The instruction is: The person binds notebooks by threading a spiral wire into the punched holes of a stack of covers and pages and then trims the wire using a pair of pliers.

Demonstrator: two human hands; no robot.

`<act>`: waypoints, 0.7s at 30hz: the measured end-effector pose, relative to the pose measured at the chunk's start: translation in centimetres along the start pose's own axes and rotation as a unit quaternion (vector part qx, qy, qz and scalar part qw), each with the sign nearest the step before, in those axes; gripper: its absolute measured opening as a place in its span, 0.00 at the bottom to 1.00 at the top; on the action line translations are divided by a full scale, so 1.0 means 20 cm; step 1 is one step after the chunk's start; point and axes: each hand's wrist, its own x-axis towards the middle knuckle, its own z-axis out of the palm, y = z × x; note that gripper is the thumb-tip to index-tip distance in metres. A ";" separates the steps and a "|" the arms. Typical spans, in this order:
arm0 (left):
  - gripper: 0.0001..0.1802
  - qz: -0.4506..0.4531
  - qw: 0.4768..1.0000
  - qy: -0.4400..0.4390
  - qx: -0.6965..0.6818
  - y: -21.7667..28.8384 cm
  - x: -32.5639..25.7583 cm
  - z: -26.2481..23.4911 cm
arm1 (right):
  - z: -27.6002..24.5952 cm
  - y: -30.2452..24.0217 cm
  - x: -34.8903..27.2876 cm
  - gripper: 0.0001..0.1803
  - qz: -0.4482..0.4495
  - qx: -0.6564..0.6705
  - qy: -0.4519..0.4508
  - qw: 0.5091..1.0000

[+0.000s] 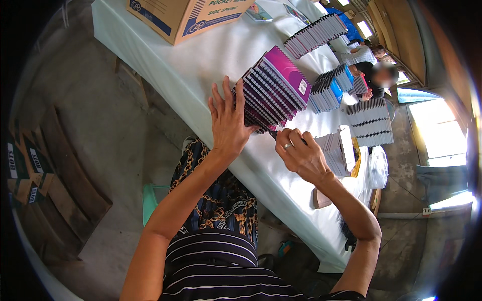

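A tall stack of purple spiral-bound notebooks (281, 90) stands on the white-covered table, its spiral bindings turned toward me. My left hand (228, 123) lies against the stack's left side with fingers stretched and spread. Close to the lowest notebooks, my right hand (304, 154) is closed around a slim black tool (272, 134). The tool's tip points at the bindings near my left thumb. Most of it is hidden in my fingers, so its kind cannot be made out. A ring shows on one right-hand finger.
A cardboard box (188, 17) stands at the table's far left. Beyond the notebooks are blue spiral notebooks (329, 93), a long black-bound row (316, 36) and white stacks (370, 122). A yellow tray (356, 158) and clear plastic bag (377, 168) are at right. A person (369, 75) sits across.
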 end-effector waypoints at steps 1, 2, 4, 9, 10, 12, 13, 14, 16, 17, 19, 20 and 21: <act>0.68 0.002 1.000 0.002 0.000 0.00 0.00 0.00 | -0.01 -0.03 0.02 0.14 0.017 -0.019 -0.041 0.999; 0.67 0.003 1.000 0.005 0.000 -0.01 0.00 0.01 | -0.02 -0.06 0.04 0.13 0.034 -0.037 -0.082 0.995; 0.67 0.004 1.000 0.008 0.003 -0.01 0.00 0.01 | -0.04 -0.10 0.06 0.13 0.073 -0.047 -0.132 0.987; 0.68 0.027 0.999 0.031 -0.018 0.03 0.00 -0.03 | -0.09 0.04 0.07 0.15 0.092 0.048 -0.089 0.991; 0.68 0.022 0.999 0.030 -0.012 0.03 0.00 -0.03 | -0.11 0.10 0.05 0.18 0.090 0.066 -0.089 0.990; 0.68 0.020 1.000 0.017 -0.011 0.04 0.01 -0.02 | -0.08 0.15 -0.03 0.21 0.088 0.061 -0.045 0.993; 0.68 0.013 1.000 0.013 -0.013 0.04 0.02 -0.02 | -0.06 0.17 -0.06 0.22 0.070 0.051 -0.040 0.995; 0.68 0.007 1.000 0.009 -0.015 0.03 0.02 -0.02 | -0.04 0.17 -0.06 0.23 0.051 0.047 -0.041 0.997; 0.68 0.001 1.000 0.002 -0.011 0.03 0.03 -0.02 | -0.01 0.18 -0.08 0.24 0.011 0.038 -0.044 0.998; 0.68 0.003 1.000 -0.002 -0.007 0.03 0.03 -0.02 | 0.01 0.17 -0.08 0.24 0.007 0.034 -0.036 0.999; 0.68 0.004 1.000 -0.003 -0.006 0.03 0.03 -0.02 | 0.05 0.16 -0.09 0.25 -0.001 0.028 -0.018 0.999; 0.69 0.004 1.000 -0.001 -0.010 0.04 0.03 -0.02 | 0.06 0.16 -0.09 0.24 -0.005 0.032 -0.014 0.999; 0.69 0.004 1.000 0.001 -0.014 0.04 0.03 -0.02 | 0.05 0.15 -0.09 0.22 -0.007 0.032 -0.021 0.999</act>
